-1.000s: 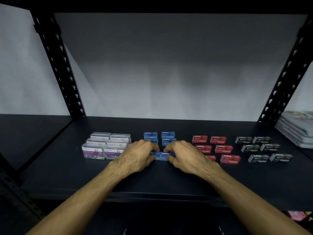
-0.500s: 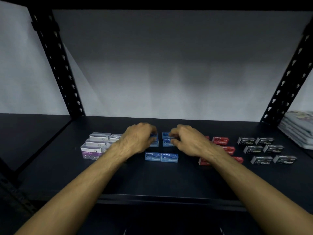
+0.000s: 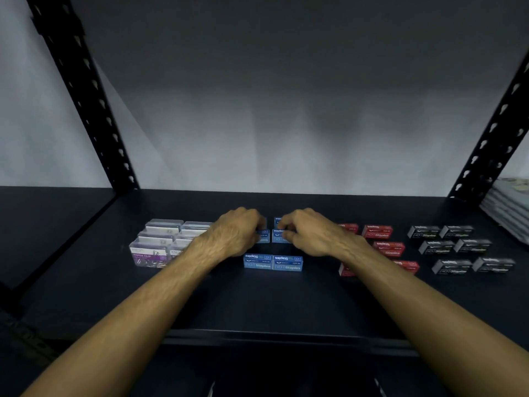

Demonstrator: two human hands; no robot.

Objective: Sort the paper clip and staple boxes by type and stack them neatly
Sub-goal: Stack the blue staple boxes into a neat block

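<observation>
Head view shows a dark shelf with the boxes already grouped by kind in a row across the middle of the frame: clear paper clip boxes at centre left, blue staple boxes in the centre, red staple boxes to their right, and black staple boxes at far right. The sorting looks essentially done. What seems left is tidying: the red and black groups lie as spaced pairs, not tight stacks, and one red box at the front is partly hidden by the right forearm. The left hand and right hand are both on the middle pair of blue boxes, behind the front pair, which sits side by side and touching. Fingers of each hand are curled down onto a blue box; whether they actually pinch it or only nudge it, I cannot tell. A pile of papers lies at the right edge.
</observation>
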